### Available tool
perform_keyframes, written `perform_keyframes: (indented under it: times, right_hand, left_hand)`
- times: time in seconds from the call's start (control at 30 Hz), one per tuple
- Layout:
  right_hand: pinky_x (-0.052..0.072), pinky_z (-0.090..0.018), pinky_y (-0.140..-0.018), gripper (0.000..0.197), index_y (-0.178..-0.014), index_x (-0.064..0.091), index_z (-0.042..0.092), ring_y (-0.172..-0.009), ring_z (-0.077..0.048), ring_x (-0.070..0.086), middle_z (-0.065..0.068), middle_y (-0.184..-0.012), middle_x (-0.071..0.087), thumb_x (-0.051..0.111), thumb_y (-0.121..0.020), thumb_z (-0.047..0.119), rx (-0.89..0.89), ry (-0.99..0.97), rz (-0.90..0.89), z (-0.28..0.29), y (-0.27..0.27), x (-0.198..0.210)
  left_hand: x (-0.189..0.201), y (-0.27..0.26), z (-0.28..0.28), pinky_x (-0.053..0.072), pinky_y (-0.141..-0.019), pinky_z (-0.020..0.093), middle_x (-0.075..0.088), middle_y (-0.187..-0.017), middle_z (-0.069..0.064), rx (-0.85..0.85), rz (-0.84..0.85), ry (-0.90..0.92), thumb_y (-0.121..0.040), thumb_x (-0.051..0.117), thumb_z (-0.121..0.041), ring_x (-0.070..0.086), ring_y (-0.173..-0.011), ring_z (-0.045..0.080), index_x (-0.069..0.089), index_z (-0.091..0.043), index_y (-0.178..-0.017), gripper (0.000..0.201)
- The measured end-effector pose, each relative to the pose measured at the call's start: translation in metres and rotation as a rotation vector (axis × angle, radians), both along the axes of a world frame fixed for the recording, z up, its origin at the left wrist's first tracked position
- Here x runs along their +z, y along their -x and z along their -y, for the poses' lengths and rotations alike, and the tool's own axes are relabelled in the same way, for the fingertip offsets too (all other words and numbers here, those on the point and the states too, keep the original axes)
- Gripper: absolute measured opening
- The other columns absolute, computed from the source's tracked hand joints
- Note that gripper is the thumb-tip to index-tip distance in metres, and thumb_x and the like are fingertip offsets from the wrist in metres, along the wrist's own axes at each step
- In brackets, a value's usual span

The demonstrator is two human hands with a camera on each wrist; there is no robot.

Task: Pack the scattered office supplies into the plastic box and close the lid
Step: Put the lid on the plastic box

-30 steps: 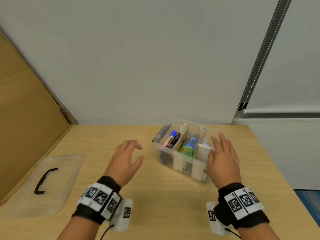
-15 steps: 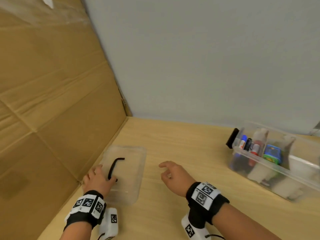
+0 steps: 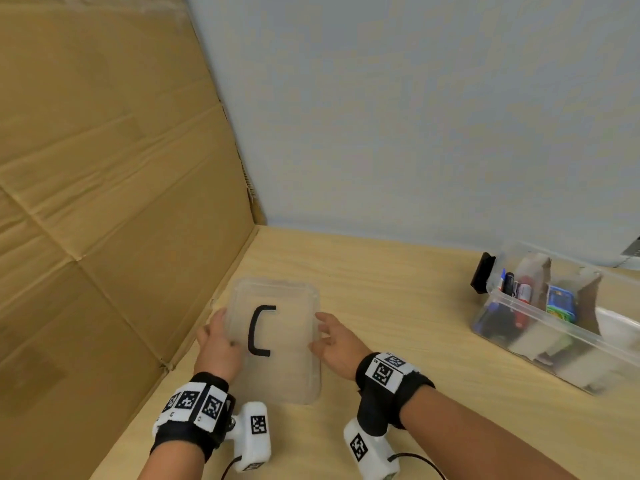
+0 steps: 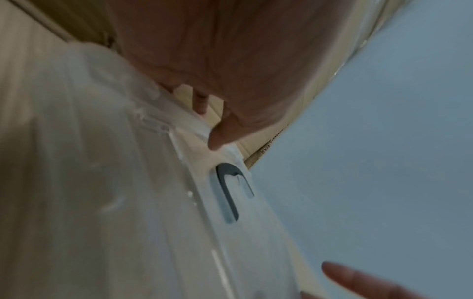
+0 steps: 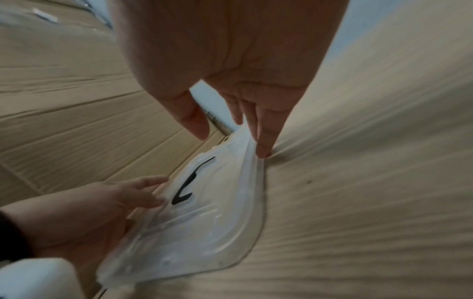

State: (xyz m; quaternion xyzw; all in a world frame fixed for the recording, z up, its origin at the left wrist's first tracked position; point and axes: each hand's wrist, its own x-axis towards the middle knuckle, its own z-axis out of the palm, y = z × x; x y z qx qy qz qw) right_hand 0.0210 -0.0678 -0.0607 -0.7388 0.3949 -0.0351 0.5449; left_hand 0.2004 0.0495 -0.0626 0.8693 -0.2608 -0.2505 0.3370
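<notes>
The clear plastic lid [image 3: 287, 368] with a black handle [image 3: 258, 330] lies near the cardboard wall at the table's left. My left hand [image 3: 221, 336] grips its left edge, thumb [image 4: 220, 137] on the rim. My right hand [image 3: 322, 332] reaches its right edge with straight fingers [image 5: 263, 147] touching the rim, the thumb held apart above it. The lid [image 5: 217, 212] looks slightly raised on the left-hand side. The clear plastic box [image 3: 568, 336] stands open at the far right, holding markers, a blue-green pack and white items between dividers.
A tall cardboard sheet [image 3: 121, 202] walls off the left side, right beside the lid. A grey wall runs behind the wooden table [image 3: 398, 292]. A black clip-like part [image 3: 483, 277] sticks out at the box's left end.
Both hands left the box and went left to the lid. In the last half second my right hand reached the lid's right edge and my left hand took its left edge.
</notes>
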Motion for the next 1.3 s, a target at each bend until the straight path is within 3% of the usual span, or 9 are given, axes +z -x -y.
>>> perform_keyframes:
  times: [0.13, 0.3, 0.4, 0.6, 0.7, 0.83, 1.03, 1.13, 1.3]
  right_hand:
    - [0.040, -0.033, -0.106, 0.063, -0.147, 0.022, 0.022, -0.124, -0.020, 0.050, -0.006, -0.145, 0.041, 0.054, -0.093, 0.031, -0.080, 0.041, 0.023, 0.016, 0.027, 0.007]
    - [0.010, -0.029, -0.116, 0.072, -0.151, 0.009, 0.019, -0.147, -0.016, 0.007, -0.001, -0.160, 0.005, 0.040, -0.095, 0.051, -0.313, 0.633, 0.090, 0.037, 0.074, 0.048]
    - [0.015, -0.033, -0.116, 0.073, -0.150, 0.012, 0.022, -0.144, -0.015, 0.012, 0.001, -0.157, 0.014, 0.037, -0.092, 0.060, -0.467, 0.840, 0.139, 0.055, 0.113, 0.082]
    - [0.049, -0.033, -0.082, 0.055, -0.123, 0.045, 0.024, -0.099, -0.012, 0.055, 0.008, -0.113, 0.056, 0.047, -0.085, 0.064, -0.557, 0.886, 0.159, 0.086, 0.215, 0.118]
    - [0.045, -0.027, -0.061, 0.038, -0.106, 0.044, 0.021, -0.073, -0.008, 0.054, 0.007, -0.088, 0.056, 0.045, -0.090, 0.056, -0.711, 0.861, 0.325, 0.094, 0.258, 0.117]
    - [0.042, -0.030, -0.060, 0.027, -0.093, 0.043, 0.013, -0.063, -0.011, 0.044, -0.002, -0.075, 0.046, 0.042, -0.097, 0.039, -0.949, 0.737, 0.478, 0.101, 0.305, 0.100]
    - [0.051, -0.035, -0.076, 0.029, -0.124, 0.041, 0.014, -0.093, -0.021, 0.060, 0.001, -0.101, 0.060, 0.041, -0.099, 0.029, -1.052, 0.617, 0.388, 0.109, 0.352, 0.071]
    - [0.030, -0.041, -0.107, 0.047, -0.138, 0.035, 0.005, -0.123, -0.031, 0.039, -0.015, -0.132, 0.043, 0.042, -0.095, 0.023, -1.054, 0.642, 0.136, 0.117, 0.369, 0.059]
    - [0.027, -0.039, -0.112, 0.061, -0.151, 0.007, 0.006, -0.137, -0.034, 0.030, -0.016, -0.153, 0.021, 0.038, -0.098, 0.011, -0.981, 0.357, 0.035, 0.130, 0.370, 0.053]
  left_hand:
    - [0.021, 0.010, 0.014, 0.038, -0.105, 0.040, 0.040, -0.140, 0.006, -0.037, 0.036, 0.203, -0.092, 0.043, 0.003, 0.046, -0.118, 0.019, 0.026, -0.023, -0.146, 0.063]
    - [0.075, 0.057, 0.034, 0.040, -0.098, 0.026, 0.043, -0.130, 0.000, -0.332, 0.181, 0.510, -0.096, 0.041, 0.000, 0.051, -0.102, 0.008, 0.039, -0.021, -0.142, 0.050]
    - [0.103, 0.089, 0.049, 0.046, -0.090, 0.018, 0.045, -0.125, -0.004, -0.540, 0.167, 0.647, -0.096, 0.041, 0.000, 0.060, -0.092, 0.009, 0.044, -0.026, -0.139, 0.050]
    - [0.134, 0.163, 0.091, 0.039, -0.098, 0.011, 0.050, -0.121, -0.005, -0.712, 0.299, 0.800, -0.094, 0.051, -0.002, 0.054, -0.110, 0.005, 0.053, -0.023, -0.132, 0.044]
    - [0.130, 0.196, 0.119, 0.031, -0.103, 0.008, 0.047, -0.128, -0.007, -0.576, 0.376, 0.822, -0.093, 0.056, -0.017, 0.043, -0.121, -0.003, 0.046, -0.023, -0.137, 0.045]
    - [0.123, 0.248, 0.150, 0.031, -0.105, 0.021, 0.033, -0.140, -0.011, -0.467, 0.021, 0.728, -0.097, 0.046, -0.030, 0.037, -0.127, 0.003, 0.014, -0.024, -0.149, 0.061]
    - [0.103, 0.303, 0.215, 0.039, -0.099, 0.023, 0.046, -0.136, -0.011, -0.672, -0.018, 0.559, -0.102, 0.032, -0.028, 0.047, -0.120, 0.004, 0.025, -0.026, -0.145, 0.044]
    - [0.095, 0.314, 0.243, 0.034, -0.096, 0.021, 0.048, -0.137, -0.003, -0.700, 0.054, 0.442, -0.102, 0.030, -0.024, 0.048, -0.124, 0.014, 0.029, -0.021, -0.144, 0.042]
    - [0.080, 0.314, 0.270, 0.021, -0.117, 0.032, 0.023, -0.157, 0.005, -0.778, 0.065, 0.150, -0.101, 0.033, -0.022, 0.025, -0.143, 0.020, 0.019, -0.011, -0.150, 0.051]
